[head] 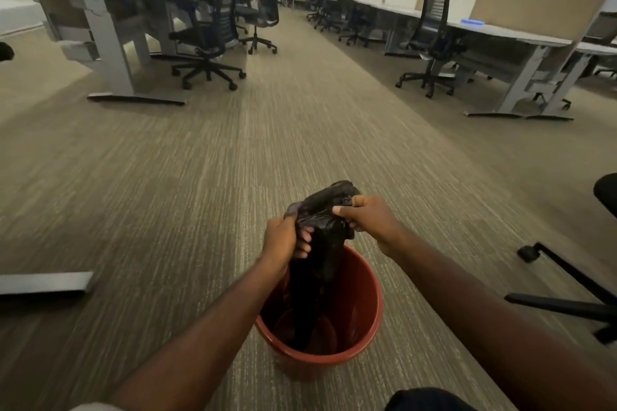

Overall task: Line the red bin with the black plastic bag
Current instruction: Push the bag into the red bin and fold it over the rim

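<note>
A round red bin [364,327] stands upright on the carpet at the bottom centre of the head view. A crumpled black plastic bag [320,257] hangs from above the bin's far rim down into its inside. My left hand [282,240] grips the bag's upper part on its left side. My right hand [370,217] pinches the bag's top on the right, thumb and fingers closed on the plastic. Both hands sit close together just above the bin's far edge. The bag's lower end lies bunched inside the bin.
Grey-brown carpet runs down a wide aisle ahead. Desks with black office chairs [210,40] line the left and right [434,40]. A chair base [567,294] juts in at the right, close to my right arm. A flat desk foot [46,282] lies at the left.
</note>
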`<action>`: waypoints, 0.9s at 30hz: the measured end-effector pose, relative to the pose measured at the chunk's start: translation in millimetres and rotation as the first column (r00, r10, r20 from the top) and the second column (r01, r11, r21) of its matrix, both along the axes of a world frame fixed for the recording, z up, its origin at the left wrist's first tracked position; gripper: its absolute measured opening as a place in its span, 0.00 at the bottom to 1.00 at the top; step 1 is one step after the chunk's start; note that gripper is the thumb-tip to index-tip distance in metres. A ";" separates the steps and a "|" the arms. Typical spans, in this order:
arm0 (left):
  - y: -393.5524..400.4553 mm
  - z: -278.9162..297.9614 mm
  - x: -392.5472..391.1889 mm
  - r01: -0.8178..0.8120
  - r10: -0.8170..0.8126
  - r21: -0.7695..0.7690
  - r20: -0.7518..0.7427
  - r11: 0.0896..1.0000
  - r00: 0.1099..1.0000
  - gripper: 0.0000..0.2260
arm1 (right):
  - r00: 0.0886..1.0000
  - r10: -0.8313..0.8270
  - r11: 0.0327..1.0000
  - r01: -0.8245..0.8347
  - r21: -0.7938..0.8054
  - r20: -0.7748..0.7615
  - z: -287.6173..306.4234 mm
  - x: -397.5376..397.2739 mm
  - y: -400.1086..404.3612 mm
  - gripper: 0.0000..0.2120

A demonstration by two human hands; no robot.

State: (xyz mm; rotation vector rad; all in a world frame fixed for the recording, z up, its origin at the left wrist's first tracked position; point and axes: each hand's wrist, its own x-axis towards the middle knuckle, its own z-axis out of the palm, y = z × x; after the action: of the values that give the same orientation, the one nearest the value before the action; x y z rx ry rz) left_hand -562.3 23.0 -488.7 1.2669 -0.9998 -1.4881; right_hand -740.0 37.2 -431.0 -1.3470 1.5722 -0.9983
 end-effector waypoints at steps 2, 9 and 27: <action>-3.2 -5.5 8.5 -0.096 0.104 0.125 -0.066 0.988 0.992 0.16 | 0.999 0.036 0.999 -0.037 -0.034 -0.025 -2.1 -5.4 11.9 0.09; -16.0 -0.2 31.9 -0.181 0.344 0.399 -0.386 0.899 0.856 0.09 | 0.934 0.342 0.927 -0.318 0.196 -0.101 -38.1 -11.8 57.9 0.06; -16.3 -29.7 0.1 -0.317 0.354 -0.223 0.147 0.922 0.924 0.12 | 0.806 0.307 0.952 -0.269 0.149 -0.505 -33.3 30.1 38.7 0.22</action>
State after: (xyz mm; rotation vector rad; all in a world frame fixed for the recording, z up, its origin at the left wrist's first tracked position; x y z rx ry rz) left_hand -562.2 6.7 -518.3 1.3716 -0.9622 -0.9975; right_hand -709.9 75.9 -464.3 -1.8489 1.6921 -0.3911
